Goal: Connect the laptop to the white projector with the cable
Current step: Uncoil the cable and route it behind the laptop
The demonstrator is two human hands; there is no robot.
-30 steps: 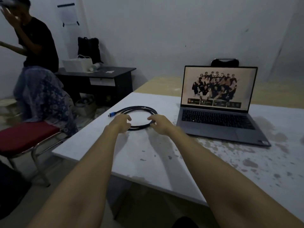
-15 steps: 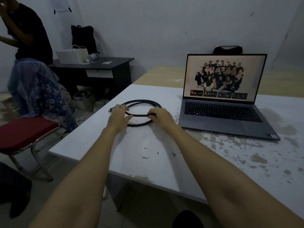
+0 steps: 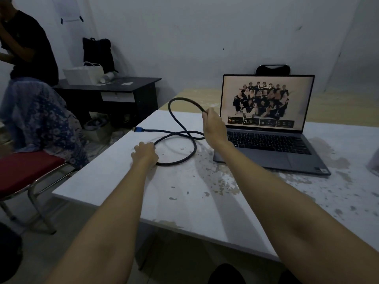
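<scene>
You are working with two bare hands over one white, scuffed desk. Your right hand is lifting one dark braided cable, its grip pinching the cable near the laptop screen, so one loop is standing up in the air. Your left hand is resting on the desk with its grip closed on the low loop of the same cable. One blue plug end is lying near the far-left desk edge. One open grey laptop is sitting just to the right of the cable, its screen lit. One white boxy object is standing on one black desk well apart, at the wall.
</scene>
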